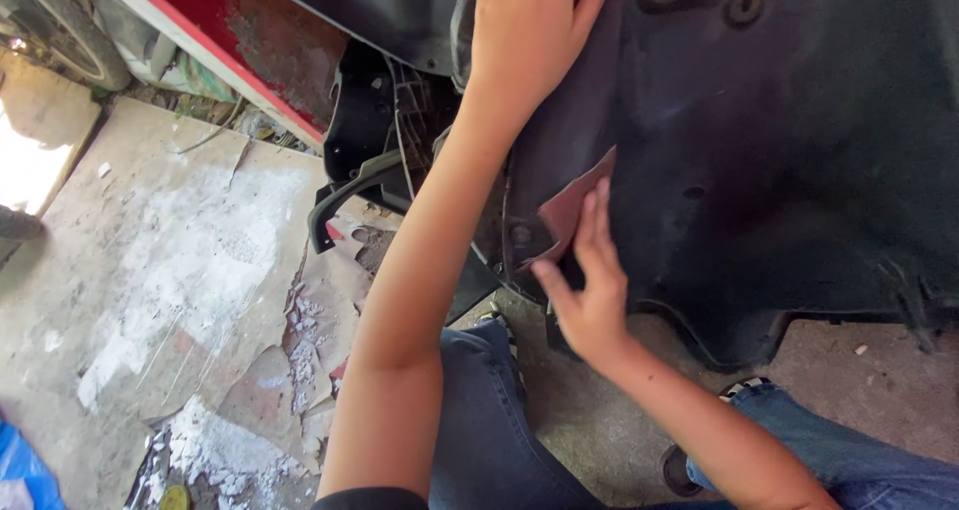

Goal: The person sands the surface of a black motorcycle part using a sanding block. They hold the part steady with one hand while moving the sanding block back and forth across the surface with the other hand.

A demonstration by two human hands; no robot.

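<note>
A large black plastic body panel [779, 160] fills the upper right, its surface dull and scuffed. My left hand [527, 32] rests flat on the panel's upper edge, fingers spread. My right hand [589, 280] presses a reddish-brown sheet of sandpaper [571, 208] against the panel's lower left part, fingers stretched over the sheet.
A red and rusty metal part [250, 30] lies at the top left, with a tyre [70, 30] beyond it. Worn cardboard with white patches [170, 270] covers the ground on the left. My knees in blue jeans [489, 420] are at the bottom. A blue object [20, 470] sits bottom left.
</note>
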